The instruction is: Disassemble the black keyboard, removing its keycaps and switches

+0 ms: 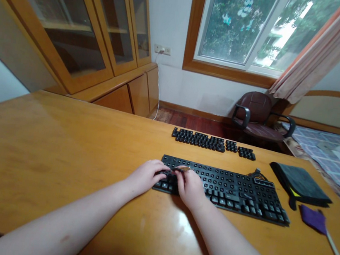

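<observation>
Between the far and near edges of the glossy yellow-brown wooden table [54,150] lies a long black keyboard [228,185], many of its keycaps missing. At its left end, the right hand [191,189] pinches a slim dark-and-brown tool [185,169], fingers closed. The left hand [146,175] bends slightly parted fingers onto the keyboard; whether they grip anything, I cannot tell. Loose black plastic keycaps [200,140] line the table's far edge.

The keyboard [225,189] is black, the cloth [313,219] purple, the bedsheet [313,143] plaid.
</observation>
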